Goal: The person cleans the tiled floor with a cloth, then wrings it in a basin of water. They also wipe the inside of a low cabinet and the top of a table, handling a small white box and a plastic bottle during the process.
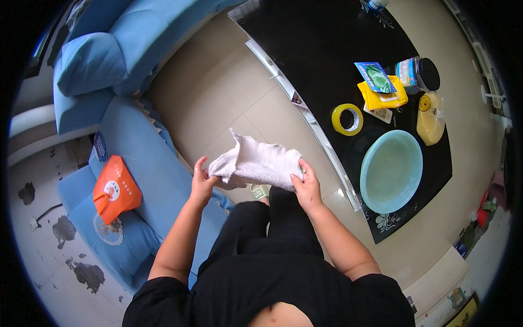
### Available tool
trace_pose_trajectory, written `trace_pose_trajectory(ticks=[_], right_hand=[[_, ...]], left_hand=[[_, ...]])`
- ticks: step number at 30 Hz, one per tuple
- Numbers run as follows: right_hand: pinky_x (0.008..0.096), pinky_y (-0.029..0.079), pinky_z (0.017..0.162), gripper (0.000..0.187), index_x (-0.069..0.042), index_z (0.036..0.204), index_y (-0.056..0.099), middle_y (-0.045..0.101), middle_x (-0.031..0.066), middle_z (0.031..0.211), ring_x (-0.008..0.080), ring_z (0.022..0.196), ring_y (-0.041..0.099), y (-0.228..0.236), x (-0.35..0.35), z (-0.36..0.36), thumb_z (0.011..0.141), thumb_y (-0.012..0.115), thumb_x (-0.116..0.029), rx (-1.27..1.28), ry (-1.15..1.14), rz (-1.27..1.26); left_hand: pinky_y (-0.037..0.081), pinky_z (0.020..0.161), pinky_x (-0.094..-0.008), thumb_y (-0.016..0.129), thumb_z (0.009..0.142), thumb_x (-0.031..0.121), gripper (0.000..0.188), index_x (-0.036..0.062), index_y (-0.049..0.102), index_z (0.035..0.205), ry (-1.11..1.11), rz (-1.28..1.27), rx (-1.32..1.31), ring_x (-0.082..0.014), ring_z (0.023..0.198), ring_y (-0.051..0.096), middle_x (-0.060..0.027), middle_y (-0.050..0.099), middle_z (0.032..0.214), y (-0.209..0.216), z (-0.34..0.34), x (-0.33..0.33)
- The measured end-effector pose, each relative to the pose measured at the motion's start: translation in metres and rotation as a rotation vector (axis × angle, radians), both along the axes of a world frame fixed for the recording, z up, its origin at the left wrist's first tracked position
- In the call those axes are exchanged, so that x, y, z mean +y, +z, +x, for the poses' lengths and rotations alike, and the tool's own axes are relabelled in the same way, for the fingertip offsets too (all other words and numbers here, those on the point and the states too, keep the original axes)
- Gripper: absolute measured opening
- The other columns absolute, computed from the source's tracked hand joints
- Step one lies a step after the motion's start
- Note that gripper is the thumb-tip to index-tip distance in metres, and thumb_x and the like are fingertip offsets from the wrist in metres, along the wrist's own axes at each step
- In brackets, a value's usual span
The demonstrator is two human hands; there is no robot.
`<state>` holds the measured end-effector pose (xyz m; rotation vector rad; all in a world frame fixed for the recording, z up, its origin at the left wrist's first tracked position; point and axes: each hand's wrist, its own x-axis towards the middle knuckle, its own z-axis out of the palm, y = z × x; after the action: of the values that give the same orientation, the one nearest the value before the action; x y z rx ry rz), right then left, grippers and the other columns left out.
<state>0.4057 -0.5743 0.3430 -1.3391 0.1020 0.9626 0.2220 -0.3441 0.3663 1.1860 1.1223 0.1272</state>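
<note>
Stretched between my two hands is a pale, pinkish-white cloth (264, 162), held in the air above my knees. My left hand (203, 180) pinches its left end, with a fold standing up beside the fingers. At the other end my right hand (306, 185) grips the cloth with the thumb on top. The far edge of the cloth looks uneven and crumpled. To my right, a light blue basin (417, 177) stands on the black table (305, 49), apart from both hands, with what looks like water in it.
On the table lie a roll of yellow tape (358, 120), a yellow packet (373, 100), a seed-like packet with a green picture (376, 77), a dark-lidded jar (427, 74) and a bag of yellowish powder (430, 122). A blue sofa (139, 131) on my left bears an orange bag (122, 185).
</note>
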Motion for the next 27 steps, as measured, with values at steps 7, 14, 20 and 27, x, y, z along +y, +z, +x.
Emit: trace_pose_trajectory(ticks=[7,14,20,27], right_hand=[[0.0341,0.047,0.082,0.045,-0.006,0.114,0.057,0.060,0.0151,0.103,0.0295,0.092,0.059,-0.009,0.009,0.049,0.076,0.070,-0.028,-0.663,0.619,-0.453],[0.0384,0.048,0.069,0.022,-0.012,0.088,0.064,0.059,0.0075,0.094,0.0289,0.083,0.058,-0.070,0.009,0.057,0.070,0.072,-0.022,-0.710,0.765,-0.811],[0.0359,0.044,0.086,0.014,-0.004,0.067,0.063,0.059,0.0099,0.110,0.0282,0.110,0.051,-0.151,0.025,0.061,0.065,0.070,-0.016,-1.079,0.578,-0.856],[0.0357,0.048,0.083,0.037,0.003,0.106,0.060,0.059,0.0184,0.109,0.0273,0.096,0.060,-0.304,0.113,0.055,0.072,0.063,-0.013,-0.405,0.628,-0.131]], left_hand=[[0.043,0.089,-0.0339,0.067,0.071,0.010,0.053,0.0073,0.049,0.121,-0.729,0.495,0.426,-0.0263,0.109,0.052,-0.0132,0.054,0.114,-0.011,0.088,0.011],[0.047,0.083,-0.0397,0.060,0.073,0.004,0.043,0.0110,0.055,0.115,-0.972,0.729,0.337,-0.0345,0.100,0.057,-0.0161,0.060,0.107,-0.105,0.100,0.073],[0.047,0.076,-0.0439,0.052,0.078,0.010,0.030,0.0123,0.060,0.107,-1.116,0.627,0.600,-0.0370,0.087,0.059,-0.0187,0.063,0.089,-0.207,0.090,0.183],[0.053,0.063,-0.0300,0.042,0.089,0.006,0.032,0.0058,0.047,0.120,-0.528,-0.161,0.439,-0.0204,0.081,0.066,-0.0076,0.061,0.101,-0.318,0.107,0.284]])
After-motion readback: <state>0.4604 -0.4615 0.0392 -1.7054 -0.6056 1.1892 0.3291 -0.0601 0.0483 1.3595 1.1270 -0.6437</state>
